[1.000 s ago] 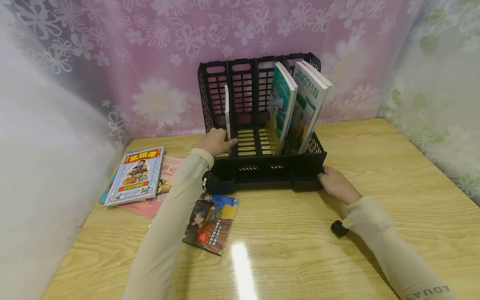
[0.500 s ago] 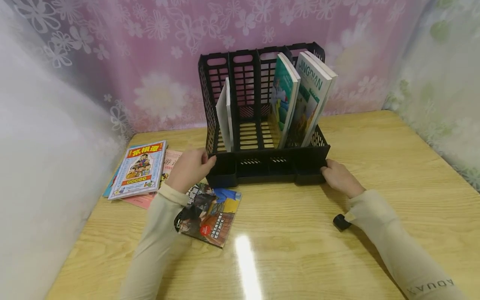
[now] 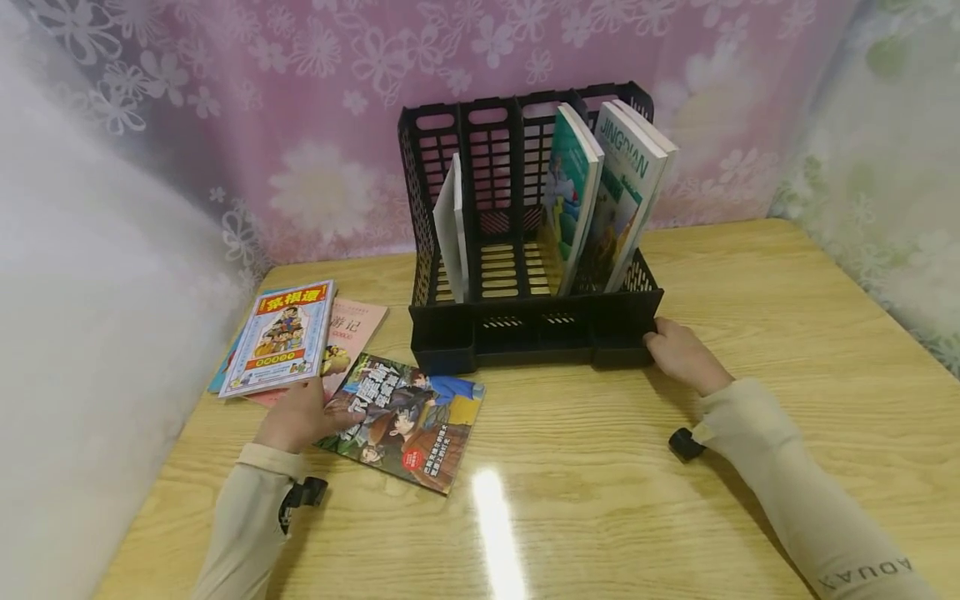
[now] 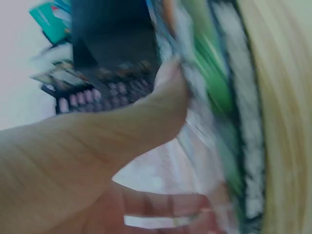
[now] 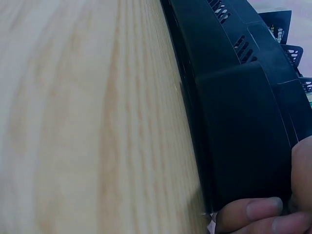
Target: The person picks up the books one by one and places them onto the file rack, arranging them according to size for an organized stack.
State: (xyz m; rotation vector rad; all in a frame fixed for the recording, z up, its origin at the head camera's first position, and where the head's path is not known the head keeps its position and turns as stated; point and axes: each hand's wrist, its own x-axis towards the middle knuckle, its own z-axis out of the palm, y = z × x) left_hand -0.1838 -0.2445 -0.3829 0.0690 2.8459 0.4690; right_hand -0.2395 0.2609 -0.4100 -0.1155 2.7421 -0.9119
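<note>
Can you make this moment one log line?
left hand: at dark book | right hand: grips rack | green book: inside rack

The person wears long pale cream sleeves, a left sleeve [image 3: 238, 529] and a right sleeve [image 3: 797, 496], both of soft, plain cloth with a few loose creases. The left cuff [image 3: 272, 460] forms a neat band; the right cuff [image 3: 723, 412] looks looser and more rumpled. Dark capital letters [image 3: 866, 573] run across the right forearm. A small, black, blocky device [image 3: 306, 492] sits at the left wrist, beside a dark band with light flecks, and a rounded black one at the right
</note>
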